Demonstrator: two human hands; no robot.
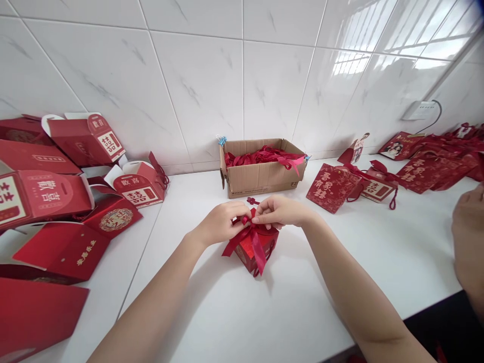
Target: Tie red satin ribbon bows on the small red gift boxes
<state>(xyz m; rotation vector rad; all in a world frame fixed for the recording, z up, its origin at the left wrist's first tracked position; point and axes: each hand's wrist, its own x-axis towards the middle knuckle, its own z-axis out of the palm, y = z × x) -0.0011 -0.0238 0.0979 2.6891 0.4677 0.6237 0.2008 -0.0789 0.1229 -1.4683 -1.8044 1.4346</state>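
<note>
Worn on my head, the one camera looked forward and down across the white table (302, 307) to the tiled wall (204, 85) behind it, with my left hand (223, 222) and right hand (279, 210) close by, near the centre of the view.

Bright window reflections gleam on the veined white tile wall (212, 75) behind a white tabletop (181, 327).

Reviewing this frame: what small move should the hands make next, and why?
Probably a gentle pull to snug the knot: the left hand and right hand both seem to pinch the red ribbon near its knot atop the small red box, with a loop showing between the fingers and two tails trailing below.
</note>
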